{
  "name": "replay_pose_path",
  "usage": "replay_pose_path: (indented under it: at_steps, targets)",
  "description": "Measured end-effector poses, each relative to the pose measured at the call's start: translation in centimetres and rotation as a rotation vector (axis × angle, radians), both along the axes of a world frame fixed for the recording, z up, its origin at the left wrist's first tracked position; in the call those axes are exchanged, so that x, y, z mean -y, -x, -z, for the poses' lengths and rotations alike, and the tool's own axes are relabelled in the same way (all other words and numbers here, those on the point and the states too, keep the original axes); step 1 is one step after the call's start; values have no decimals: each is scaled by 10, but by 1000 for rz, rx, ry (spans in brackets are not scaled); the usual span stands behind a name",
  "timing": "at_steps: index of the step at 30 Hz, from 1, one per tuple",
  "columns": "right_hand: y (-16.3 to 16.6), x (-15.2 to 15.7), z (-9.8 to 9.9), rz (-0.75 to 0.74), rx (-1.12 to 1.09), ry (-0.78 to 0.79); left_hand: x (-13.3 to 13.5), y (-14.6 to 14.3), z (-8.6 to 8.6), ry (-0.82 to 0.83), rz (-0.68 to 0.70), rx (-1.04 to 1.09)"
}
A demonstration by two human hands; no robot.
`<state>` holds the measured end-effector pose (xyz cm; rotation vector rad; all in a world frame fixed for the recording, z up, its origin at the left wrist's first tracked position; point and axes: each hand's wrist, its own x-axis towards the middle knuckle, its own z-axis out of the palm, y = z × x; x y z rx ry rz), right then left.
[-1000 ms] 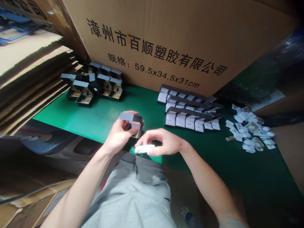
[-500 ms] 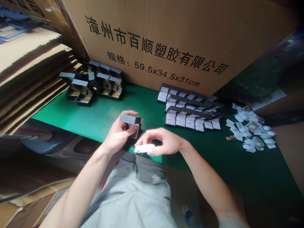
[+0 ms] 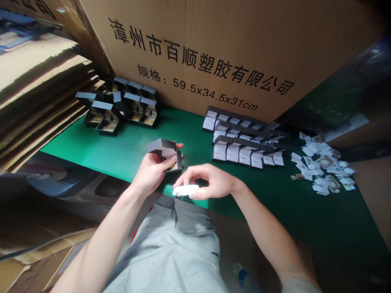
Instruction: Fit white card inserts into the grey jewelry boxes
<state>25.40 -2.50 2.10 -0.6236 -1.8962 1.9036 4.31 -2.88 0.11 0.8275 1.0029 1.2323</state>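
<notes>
A small black hinged box [image 3: 161, 145] with its lid raised is held in my left hand [image 3: 150, 173]. The thumb reaches into the box, and fingertips show at its far side. Just right of it, my right hand [image 3: 210, 182] pinches a small white insert [image 3: 185, 190] between thumb and fingers, near the table's front edge. The insert and the box are apart. Part of the box's inside is covered by my left thumb.
Several open black boxes [image 3: 105, 122] stand at the back left of the green table [image 3: 183, 122]. Rows of open boxes with white linings [image 3: 244, 156] sit right of centre. White inserts [image 3: 324, 162] lie heaped at the right. A large carton [image 3: 195, 49] rises behind; cardboard sheets [image 3: 45, 93] are stacked left.
My left hand has tilted the black box, so its lid has swung back to the left and more of the inside shows. My right hand, with the white insert, has stayed almost still.
</notes>
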Motion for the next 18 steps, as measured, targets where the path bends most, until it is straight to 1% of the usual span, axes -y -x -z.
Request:
replay_pose_path:
  at_steps: [4, 8, 13, 18]
  targets:
    - [0, 0, 0, 4, -2, -6, -1, 4, 2, 35, 2, 69]
    - [0, 0, 0, -2, -14, -12, -1, 5, 2, 58, 4, 90]
    - [0, 0, -1, -3, -23, -12, -2, 3, 0, 17, -33, 52]
    - [0, 1, -1, -1, -28, -20, -2, 0, 0, -15, -49, 22]
